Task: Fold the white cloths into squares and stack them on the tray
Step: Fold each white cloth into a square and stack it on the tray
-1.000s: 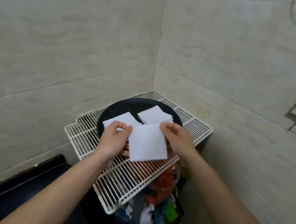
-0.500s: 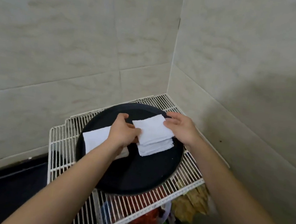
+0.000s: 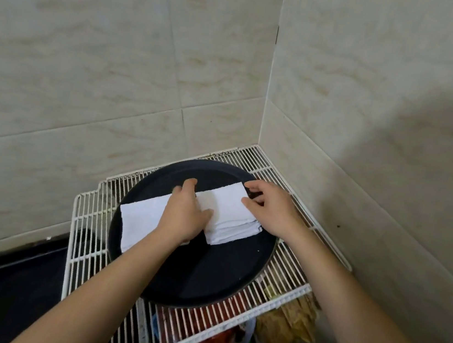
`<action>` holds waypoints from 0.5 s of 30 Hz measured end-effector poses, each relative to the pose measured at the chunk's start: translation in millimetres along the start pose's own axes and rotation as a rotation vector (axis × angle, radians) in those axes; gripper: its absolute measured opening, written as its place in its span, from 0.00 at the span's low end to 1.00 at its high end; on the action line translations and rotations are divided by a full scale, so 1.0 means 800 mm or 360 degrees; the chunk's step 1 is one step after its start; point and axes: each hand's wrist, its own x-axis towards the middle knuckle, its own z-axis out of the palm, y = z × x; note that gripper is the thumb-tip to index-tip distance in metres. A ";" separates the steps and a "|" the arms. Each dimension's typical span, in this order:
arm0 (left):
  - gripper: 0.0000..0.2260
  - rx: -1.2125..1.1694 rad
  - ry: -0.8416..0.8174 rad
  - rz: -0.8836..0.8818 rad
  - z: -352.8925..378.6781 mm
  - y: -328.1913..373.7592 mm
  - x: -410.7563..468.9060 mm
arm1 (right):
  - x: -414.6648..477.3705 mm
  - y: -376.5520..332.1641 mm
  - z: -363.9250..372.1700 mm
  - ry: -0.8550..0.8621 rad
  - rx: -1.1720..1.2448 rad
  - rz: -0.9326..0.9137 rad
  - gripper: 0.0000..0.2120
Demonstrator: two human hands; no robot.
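From the head view: find the round black tray (image 3: 205, 278) on a white wire rack (image 3: 89, 239) in a tiled corner. Just right of the tray's centre, note the stack (image 3: 228, 233) of folded white cloths, with the top cloth (image 3: 227, 203) lying on it and the lower layers peeking out along the side nearer the tray's front rim. On the tray's left side, see one more folded cloth (image 3: 141, 217), partly under the wrist. Left grip (image 3: 185, 215): released, fingers fairly straight, lying flat between that cloth and the stack, thumb touching the top cloth's left edge. Right grip (image 3: 269, 210): grasping the top cloth's edge toward the tray's right rim, apparently between thumb and forefinger. Probably squaring the top cloth on the stack. To do it well: pin lightly with the flat left palm, draw the pinched corner until the edges meet those below, let go low, then smooth outward from the middle. Expect thin, limp, matte fabric that takes soft creases and shifts layer on layer. Expect a smooth, hard tray with a shallow raised rim, likely slick under cloth, so press straight down, not sideways. Rack of thin parallel coated wires, rigid and open.
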 end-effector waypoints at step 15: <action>0.33 0.1323 -0.0349 0.0526 0.021 -0.012 -0.030 | -0.033 0.015 0.007 -0.0426 -0.0972 -0.0267 0.32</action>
